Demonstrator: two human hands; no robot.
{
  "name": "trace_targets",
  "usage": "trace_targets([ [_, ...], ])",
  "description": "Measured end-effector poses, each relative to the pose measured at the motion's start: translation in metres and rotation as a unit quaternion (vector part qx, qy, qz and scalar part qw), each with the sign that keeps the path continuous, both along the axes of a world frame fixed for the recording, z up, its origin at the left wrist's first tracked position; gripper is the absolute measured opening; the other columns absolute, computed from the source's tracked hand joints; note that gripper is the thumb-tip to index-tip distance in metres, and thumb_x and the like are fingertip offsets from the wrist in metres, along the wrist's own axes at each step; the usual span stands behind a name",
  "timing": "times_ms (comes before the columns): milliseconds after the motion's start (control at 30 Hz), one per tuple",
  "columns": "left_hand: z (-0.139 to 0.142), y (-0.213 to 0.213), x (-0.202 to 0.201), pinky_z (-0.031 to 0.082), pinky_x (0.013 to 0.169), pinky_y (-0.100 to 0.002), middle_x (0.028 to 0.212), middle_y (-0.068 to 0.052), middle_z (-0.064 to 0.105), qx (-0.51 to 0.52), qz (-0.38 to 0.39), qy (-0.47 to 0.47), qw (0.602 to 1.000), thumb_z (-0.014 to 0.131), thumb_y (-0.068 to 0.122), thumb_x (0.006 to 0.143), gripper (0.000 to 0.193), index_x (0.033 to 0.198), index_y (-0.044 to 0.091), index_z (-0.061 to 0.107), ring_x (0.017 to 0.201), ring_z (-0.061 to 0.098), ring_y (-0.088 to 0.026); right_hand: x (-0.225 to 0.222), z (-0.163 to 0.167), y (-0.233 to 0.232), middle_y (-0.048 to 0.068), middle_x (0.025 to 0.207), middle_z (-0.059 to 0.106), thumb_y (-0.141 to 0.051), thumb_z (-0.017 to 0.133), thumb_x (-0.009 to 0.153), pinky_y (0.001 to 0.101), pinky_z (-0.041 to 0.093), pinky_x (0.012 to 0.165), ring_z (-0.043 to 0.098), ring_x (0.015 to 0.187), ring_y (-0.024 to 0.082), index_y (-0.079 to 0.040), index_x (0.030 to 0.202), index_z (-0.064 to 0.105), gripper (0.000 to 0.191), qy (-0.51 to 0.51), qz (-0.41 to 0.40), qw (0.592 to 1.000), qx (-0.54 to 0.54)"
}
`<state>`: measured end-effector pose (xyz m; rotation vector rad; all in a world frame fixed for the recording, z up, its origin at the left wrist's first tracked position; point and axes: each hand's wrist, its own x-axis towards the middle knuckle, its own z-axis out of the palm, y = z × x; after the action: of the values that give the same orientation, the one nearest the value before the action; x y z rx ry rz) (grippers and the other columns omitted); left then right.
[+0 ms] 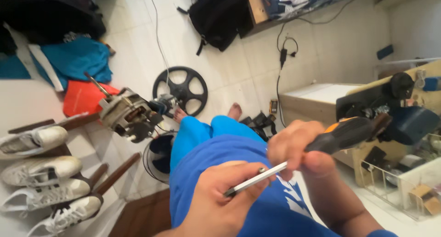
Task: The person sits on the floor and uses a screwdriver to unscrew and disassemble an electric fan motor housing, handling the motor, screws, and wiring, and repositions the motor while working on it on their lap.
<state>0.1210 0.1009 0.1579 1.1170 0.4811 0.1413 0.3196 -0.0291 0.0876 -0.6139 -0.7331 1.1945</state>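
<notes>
gripping a black-and-orange-handled screwdriver (pixel 340 135) in the right centre of the frame, the right hand (pixel 298 147) is closed around its grip. the left hand (pixel 220 195), lower centre, pinches the thin silver metal shaft (pixel 255 178) between its fingers, seemingly steadying it. a bare grey electric motor (pixel 128 115) sits at left centre, above white sneakers (pixel 41 172).

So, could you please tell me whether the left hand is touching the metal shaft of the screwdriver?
Touching: the head view shows the left hand with its fingers closed around the metal shaft of the screwdriver.
</notes>
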Motion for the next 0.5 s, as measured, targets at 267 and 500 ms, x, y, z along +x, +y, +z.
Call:
trace_targets([
  [267,-0.003,-0.006,0.004,0.046,0.058,-0.024,0.082,-0.003,0.068,0.027,0.051,-0.02,0.998,0.072,0.005,0.099,0.008,0.105,0.0,0.074,0.069,0.058,-0.008,0.012,0.016,-0.003,0.014,0.074,0.073,-0.028,0.068,0.101,0.0369,0.058,0.061,0.07,0.065,0.024,-0.002,0.09,0.074,0.028,-0.088,-0.021,0.996,0.001],
  [500,-0.003,-0.007,0.002,0.043,0.052,-0.025,0.072,-0.003,0.064,0.045,0.035,0.024,0.998,0.077,0.009,0.096,0.008,0.1,0.003,0.076,0.06,0.055,-0.008,0.009,0.02,-0.004,0.014,0.073,0.072,-0.028,0.069,0.1,0.0367,0.058,0.061,0.07,0.064,0.024,-0.002,0.092,0.073,0.028,-0.095,-0.023,0.995,-0.014],
])
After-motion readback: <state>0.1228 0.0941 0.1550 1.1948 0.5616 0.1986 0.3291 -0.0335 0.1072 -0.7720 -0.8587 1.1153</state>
